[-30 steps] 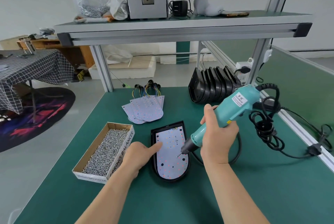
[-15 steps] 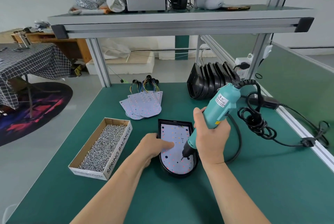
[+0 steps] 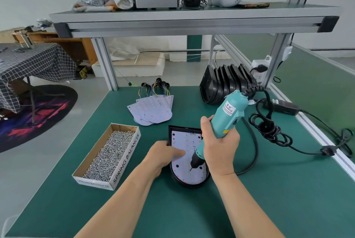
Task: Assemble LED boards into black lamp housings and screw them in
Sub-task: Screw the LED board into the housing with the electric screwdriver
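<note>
gripping the screwdriver [image 3: 228, 114], right hand [image 3: 219, 147] touches its bit to led board [image 3: 182, 141].

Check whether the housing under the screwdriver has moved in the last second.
Yes. The housing has slid right, away from the screw box; the gap between them is wider than a second ago.

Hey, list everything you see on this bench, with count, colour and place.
Housing: one, black, front centre of table.
LED board: one, white, inside that housing.
Spare boards: several, white, fanned behind it.
Spare housings: several, black, stacked far right.
Screw box: one, cardboard, left, full of silver screws.
Screwdriver: one, teal, tip on the board.
Cable: one, black, coiled right.
Left hand: presses the board.
Right hand: holds the screwdriver.
</note>
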Tool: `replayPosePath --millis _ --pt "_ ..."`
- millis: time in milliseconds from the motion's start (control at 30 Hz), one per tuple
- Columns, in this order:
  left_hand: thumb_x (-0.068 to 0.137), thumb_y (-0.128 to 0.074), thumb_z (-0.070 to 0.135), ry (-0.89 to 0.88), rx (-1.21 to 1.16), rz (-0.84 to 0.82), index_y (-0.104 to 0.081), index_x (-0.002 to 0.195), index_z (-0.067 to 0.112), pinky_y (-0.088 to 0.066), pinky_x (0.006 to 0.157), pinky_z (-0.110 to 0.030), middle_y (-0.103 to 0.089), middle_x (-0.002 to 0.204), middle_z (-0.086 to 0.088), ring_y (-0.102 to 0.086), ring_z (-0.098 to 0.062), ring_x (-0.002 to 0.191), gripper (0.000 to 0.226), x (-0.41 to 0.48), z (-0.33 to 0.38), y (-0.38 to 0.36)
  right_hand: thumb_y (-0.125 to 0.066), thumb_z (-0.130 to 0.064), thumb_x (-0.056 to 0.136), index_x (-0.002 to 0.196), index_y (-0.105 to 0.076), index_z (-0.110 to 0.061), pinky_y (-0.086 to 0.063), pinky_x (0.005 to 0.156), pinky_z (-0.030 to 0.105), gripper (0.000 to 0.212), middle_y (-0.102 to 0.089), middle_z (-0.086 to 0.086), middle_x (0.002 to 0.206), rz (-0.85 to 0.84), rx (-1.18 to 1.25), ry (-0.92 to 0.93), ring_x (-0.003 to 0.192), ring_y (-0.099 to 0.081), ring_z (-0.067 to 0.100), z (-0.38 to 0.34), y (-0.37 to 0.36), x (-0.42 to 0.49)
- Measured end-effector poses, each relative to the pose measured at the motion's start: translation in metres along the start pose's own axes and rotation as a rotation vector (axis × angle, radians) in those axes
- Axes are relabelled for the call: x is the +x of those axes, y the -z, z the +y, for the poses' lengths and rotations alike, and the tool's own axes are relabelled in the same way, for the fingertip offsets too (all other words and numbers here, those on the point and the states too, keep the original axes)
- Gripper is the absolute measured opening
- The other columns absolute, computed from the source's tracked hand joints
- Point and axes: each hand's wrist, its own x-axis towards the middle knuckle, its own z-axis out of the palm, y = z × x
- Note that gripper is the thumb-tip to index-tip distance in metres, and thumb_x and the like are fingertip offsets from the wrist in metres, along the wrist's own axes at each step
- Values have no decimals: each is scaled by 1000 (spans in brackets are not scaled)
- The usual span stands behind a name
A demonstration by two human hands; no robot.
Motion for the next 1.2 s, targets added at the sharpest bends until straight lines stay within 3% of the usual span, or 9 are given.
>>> replayPosePath --millis 100,333,400,500,667,867,1000,1100,1200 --pt "75 -79 19 -3 2 1 -74 95 11 -57 89 -40 -77 95 -4 -72 -26 93 22 -2 1 0 -70 -36 79 69 -55 -19 -49 59 43 24 -53 -7 58 -5 -16 1 55 -51 21 1 -1 0" --pt "56 -74 31 -15 -9 -3 -74 96 11 -56 93 -49 -77 95 -6 -72 -29 94 45 -8 4 -2 -69 -35 78 68 -51 -12 -43 54 33 31 -48 -11 55 -45 -27 35 52 -45 15 2 -5 -1" --pt "54 -73 31 -14 -5 7 -74 95 11 -56 92 -50 -77 94 -7 -72 -30 94 46 -8 4 -3 -68 -34 78 66 -44 -5 -37 51 31 39 -41 -12 53 -54 -19 24 50 -39 15 4 -5 -1" --pt "54 -73 31 -12 -5 22 -74 94 11 -57 91 -50 -77 93 -6 -72 -30 94 44 -7 4 -3 -68 -25 80 63 -38 -11 -34 49 24 38 -36 -14 49 -66 -29 11 47 -34 11 4 -4 0" --pt "61 -77 28 -12 -19 -5 -74 96 11 -57 92 -48 -77 94 -5 -72 -28 93 39 -7 4 -1 -68 -22 81 66 -44 -1 -38 52 30 36 -40 -10 52 -64 -11 5 50 -38 15 0 -4 -5" --pt "76 -80 13 -28 -33 -69 -76 101 11 -58 90 -40 -78 92 -1 -74 -22 89 25 -4 2 -1 -69 -24 84 67 -56 -20 -45 58 23 22 -53 -8 59 -25 151 54 57 -50 12 -32 7 5" --pt "68 -83 28 -68 35 -117 -76 98 10 -58 91 -42 -78 94 -3 -74 -23 91 36 -14 1 -20 -69 -23 83 64 -59 -28 -44 59 21 22 -55 -9 56 131 171 66 55 -51 11 -44 17 25" --pt "66 -81 49 -115 235 -59 -66 86 2 -48 66 -33 -68 81 -2 -62 -22 72 53 -20 5 -34 -71 -26 82 67 -60 -28 -46 60 20 18 -56 -8 56 219 188 15 56 -54 10 -38 26 27" --pt "84 -65 60 -103 230 19 -43 71 15 -31 57 -29 -44 67 2 -39 -18 61 51 -22 6 -34 -71 -32 81 70 -58 -19 -47 59 21 22 -57 -8 57 248 165 -25 56 -56 11 -31 32 23"
